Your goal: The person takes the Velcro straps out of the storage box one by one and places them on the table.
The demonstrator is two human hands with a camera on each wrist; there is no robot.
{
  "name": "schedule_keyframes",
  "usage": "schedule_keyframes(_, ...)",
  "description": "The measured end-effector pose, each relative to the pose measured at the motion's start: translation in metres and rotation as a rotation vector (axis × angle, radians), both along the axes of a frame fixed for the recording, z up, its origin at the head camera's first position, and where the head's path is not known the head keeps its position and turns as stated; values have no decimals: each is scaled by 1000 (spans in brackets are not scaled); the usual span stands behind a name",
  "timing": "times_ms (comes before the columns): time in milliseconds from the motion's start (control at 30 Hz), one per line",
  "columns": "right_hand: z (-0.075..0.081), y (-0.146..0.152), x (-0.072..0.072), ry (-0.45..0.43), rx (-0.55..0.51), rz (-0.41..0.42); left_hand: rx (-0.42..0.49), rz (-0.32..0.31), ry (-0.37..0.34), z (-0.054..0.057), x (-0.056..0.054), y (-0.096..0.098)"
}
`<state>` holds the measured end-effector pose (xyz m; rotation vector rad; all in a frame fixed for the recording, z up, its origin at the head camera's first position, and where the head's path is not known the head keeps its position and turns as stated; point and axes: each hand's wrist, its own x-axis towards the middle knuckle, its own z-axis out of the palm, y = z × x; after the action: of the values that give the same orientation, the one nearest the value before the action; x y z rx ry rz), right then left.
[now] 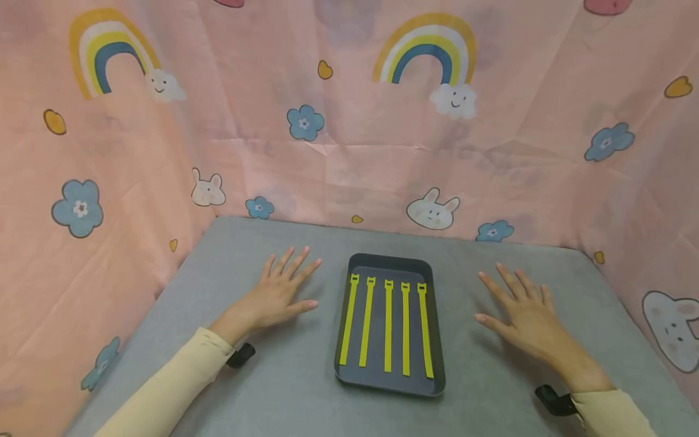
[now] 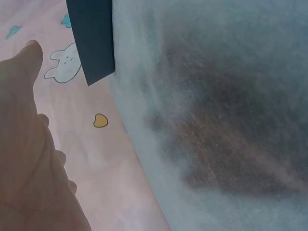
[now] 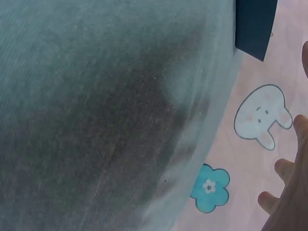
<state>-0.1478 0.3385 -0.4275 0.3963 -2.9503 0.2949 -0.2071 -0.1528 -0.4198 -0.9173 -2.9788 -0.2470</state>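
Note:
In the head view a dark grey rectangular tray lies on the table between my hands. Several yellow cable ties, flat straps with a slotted head, lie side by side in it, heads toward the far end. To the tray's left my left hand is held with fingers spread, touching nothing but perhaps the table. My right hand is spread likewise on the other side, apart from the tray. Both wrist views show a dark tray edge and part of each hand, with no object held; the ties are out of sight there.
The grey tabletop extends around the tray and both hands. A pink patterned curtain stands along its back and sides. Black wrist devices sit below each sleeve cuff.

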Motion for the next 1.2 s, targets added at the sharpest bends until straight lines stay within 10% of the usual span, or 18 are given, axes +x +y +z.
schedule_keyframes(667,14,-19,-13,9,-22,44,-12,-57,-115,-13,6,24)
schedule_keyframes(1200,26,-73,-44,-112,-271,74,-44,-122,-166,-27,15,43)
